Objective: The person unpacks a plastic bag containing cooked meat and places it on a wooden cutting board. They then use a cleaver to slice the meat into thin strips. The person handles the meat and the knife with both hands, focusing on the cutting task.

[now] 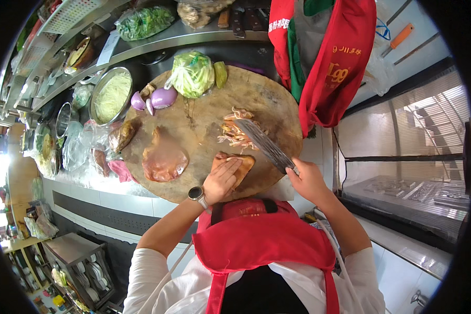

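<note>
My left hand lies flat on a folded piece of browned cooked meat near the front edge of a round wooden chopping block. The handle of a cleaver is in my right hand; its blade, held at a slant, reaches over the right side of a heap of thin meat strips. Left of my left hand, a larger reddish-brown piece of meat rests on the block. Cut purple onion and a plastic bag of sliced green vegetable sit towards the back.
A steel bowl of pale shreds and plastic bags stand left of the block. Behind it runs a steel shelf bearing bagged greens and knife handles. Red aprons or cloths hang at the back right.
</note>
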Demonstrator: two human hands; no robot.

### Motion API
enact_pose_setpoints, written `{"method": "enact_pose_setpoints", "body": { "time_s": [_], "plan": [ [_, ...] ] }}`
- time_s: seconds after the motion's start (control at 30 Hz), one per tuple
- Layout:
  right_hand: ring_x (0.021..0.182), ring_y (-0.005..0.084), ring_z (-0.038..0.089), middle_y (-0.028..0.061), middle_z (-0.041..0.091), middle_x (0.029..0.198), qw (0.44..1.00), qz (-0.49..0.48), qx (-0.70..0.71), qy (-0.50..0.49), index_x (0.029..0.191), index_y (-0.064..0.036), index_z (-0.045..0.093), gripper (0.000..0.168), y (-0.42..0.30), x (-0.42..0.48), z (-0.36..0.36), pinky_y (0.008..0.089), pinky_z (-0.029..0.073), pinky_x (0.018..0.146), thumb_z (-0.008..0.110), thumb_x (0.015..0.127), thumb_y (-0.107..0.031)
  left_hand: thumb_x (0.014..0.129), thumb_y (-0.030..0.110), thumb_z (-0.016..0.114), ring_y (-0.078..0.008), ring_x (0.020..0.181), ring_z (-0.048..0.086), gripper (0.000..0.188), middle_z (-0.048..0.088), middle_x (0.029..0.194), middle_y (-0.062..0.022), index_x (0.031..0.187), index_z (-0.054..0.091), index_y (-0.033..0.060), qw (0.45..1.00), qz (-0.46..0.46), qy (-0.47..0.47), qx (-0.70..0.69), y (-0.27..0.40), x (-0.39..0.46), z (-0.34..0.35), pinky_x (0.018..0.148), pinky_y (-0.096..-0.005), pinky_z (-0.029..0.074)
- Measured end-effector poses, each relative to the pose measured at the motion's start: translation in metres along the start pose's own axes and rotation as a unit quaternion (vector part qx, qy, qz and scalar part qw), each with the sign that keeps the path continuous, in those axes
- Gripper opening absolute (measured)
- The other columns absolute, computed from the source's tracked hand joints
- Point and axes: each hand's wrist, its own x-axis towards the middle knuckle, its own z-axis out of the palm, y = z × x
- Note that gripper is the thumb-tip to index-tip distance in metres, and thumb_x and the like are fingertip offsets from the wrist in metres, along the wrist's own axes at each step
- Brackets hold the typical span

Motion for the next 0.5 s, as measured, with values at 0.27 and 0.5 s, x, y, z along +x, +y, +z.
{"method": "enact_pose_setpoints", "body": {
  "time_s": [0.27,0.5],
  "plan": [
    [0.078,0.0402,0.061,0.0202,0.063,0.08,0.971,-0.075,-0.164,-0.157,0.092,-0.005,0.058,0.017,-0.008,0.059,0.013,0.05,0.048,0.07,0.057,0.086,-0.02,0.061,0.005,0.063,-0.0405,0.117,0.052,0.02,0.052,0.127,-0.0264,0.075,0.052,-0.0036,0.999,0.007,-0.01,-0.031,-0.007,-0.004,-0.009,0.098,-0.0482,0.044],
    [0.084,0.0401,0.062,0.0227,0.065,0.088,0.966,-0.068,-0.197,-0.155,0.104,-0.002,0.06,0.026,-0.011,0.107,-0.011,0.0496,0.048,0.074,0.057,0.086,-0.021,0.057,0.007,0.063,-0.04,0.116,0.052,0.027,0.052,0.127,-0.0248,0.081,0.054,-0.0031,0.996,-0.042,0.072,-0.012,-0.03,0.025,-0.017,0.098,-0.0487,0.043]
  ]
}}
